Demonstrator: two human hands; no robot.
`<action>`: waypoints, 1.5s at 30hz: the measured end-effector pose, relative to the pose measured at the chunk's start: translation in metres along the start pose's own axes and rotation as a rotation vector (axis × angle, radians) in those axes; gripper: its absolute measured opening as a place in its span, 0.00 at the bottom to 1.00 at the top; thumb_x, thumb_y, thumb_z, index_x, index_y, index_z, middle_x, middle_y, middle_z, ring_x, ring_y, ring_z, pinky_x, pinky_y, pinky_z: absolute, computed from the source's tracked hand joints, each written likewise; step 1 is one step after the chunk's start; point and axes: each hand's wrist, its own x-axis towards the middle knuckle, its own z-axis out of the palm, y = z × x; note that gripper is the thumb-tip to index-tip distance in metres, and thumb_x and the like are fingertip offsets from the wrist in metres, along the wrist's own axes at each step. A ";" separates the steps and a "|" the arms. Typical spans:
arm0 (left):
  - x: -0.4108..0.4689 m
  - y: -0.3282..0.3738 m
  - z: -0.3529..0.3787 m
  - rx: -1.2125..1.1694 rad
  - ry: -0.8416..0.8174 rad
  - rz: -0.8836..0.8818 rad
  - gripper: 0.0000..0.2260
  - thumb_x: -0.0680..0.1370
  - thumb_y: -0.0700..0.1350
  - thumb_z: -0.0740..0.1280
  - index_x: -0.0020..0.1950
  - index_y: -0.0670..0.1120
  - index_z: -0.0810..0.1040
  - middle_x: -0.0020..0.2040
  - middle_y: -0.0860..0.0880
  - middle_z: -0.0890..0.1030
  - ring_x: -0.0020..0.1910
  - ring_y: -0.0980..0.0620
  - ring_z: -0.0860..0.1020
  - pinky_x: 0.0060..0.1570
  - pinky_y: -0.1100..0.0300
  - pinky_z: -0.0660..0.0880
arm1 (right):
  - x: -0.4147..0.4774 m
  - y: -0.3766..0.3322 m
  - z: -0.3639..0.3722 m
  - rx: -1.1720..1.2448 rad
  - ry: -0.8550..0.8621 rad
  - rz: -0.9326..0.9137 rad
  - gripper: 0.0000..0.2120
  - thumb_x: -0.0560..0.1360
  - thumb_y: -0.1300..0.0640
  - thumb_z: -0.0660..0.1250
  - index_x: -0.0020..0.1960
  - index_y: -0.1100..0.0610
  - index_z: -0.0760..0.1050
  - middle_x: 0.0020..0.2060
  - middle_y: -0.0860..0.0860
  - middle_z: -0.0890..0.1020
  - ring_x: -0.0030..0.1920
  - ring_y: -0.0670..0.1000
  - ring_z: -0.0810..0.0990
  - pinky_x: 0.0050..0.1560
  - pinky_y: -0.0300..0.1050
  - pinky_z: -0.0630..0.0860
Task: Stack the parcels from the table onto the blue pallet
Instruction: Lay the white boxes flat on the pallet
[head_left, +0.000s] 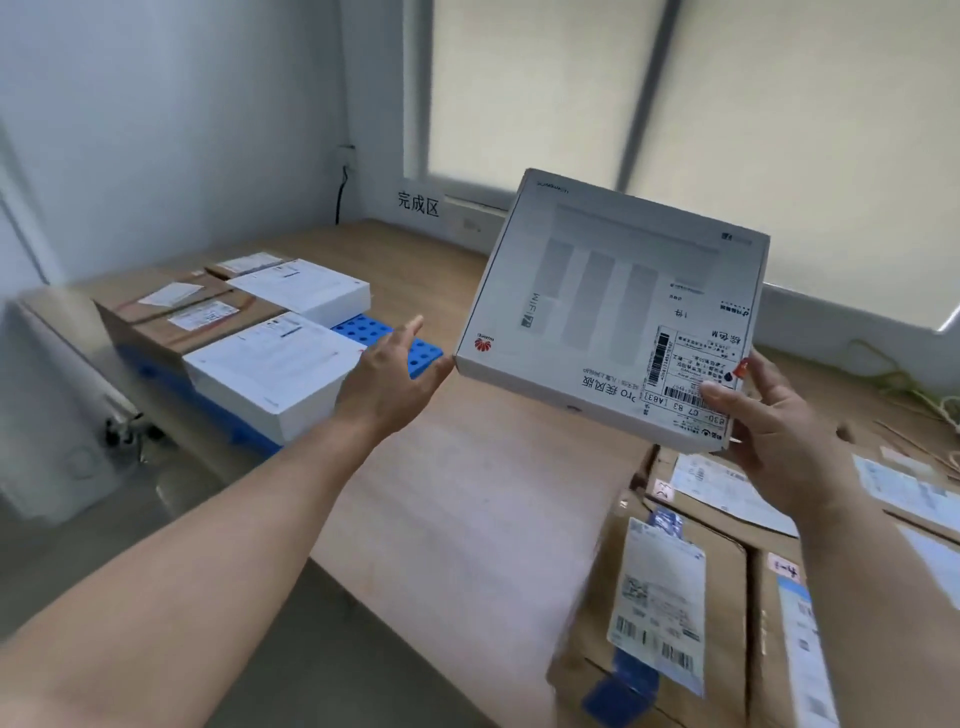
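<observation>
White box (613, 301) tilted, long edge running 10-to-4 o'clock; right hand (779, 441) pinches its corner, left hand (389, 384) spread; print blurred.

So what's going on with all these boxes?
A person is stacking parcels. Their right-hand grip holds a flat white cardboard box with a shipping label up in the air, while the left-hand grip is open beside its corner. The blue plastic pallet already carries brown cardboard parcels and two white boxes. More brown parcels wait on the wooden table.
</observation>
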 end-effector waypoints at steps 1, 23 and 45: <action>0.002 -0.012 -0.007 0.023 -0.001 -0.015 0.32 0.77 0.62 0.61 0.76 0.50 0.59 0.73 0.47 0.67 0.71 0.47 0.66 0.66 0.48 0.67 | 0.005 0.002 0.013 0.002 -0.019 0.009 0.35 0.65 0.60 0.69 0.71 0.47 0.66 0.47 0.46 0.85 0.43 0.49 0.86 0.33 0.40 0.81; 0.150 -0.174 -0.051 0.378 -0.093 -0.129 0.32 0.77 0.63 0.59 0.77 0.53 0.55 0.76 0.50 0.61 0.75 0.48 0.59 0.68 0.48 0.64 | 0.216 0.086 0.168 -0.026 -0.098 0.112 0.37 0.60 0.51 0.77 0.68 0.43 0.70 0.57 0.47 0.83 0.43 0.48 0.85 0.34 0.45 0.82; 0.320 -0.310 -0.035 0.277 -0.286 0.025 0.21 0.83 0.53 0.52 0.75 0.50 0.62 0.73 0.49 0.67 0.72 0.47 0.63 0.68 0.51 0.61 | 0.302 0.177 0.278 -0.074 0.198 0.311 0.27 0.75 0.63 0.68 0.71 0.45 0.68 0.53 0.49 0.83 0.42 0.50 0.84 0.31 0.45 0.79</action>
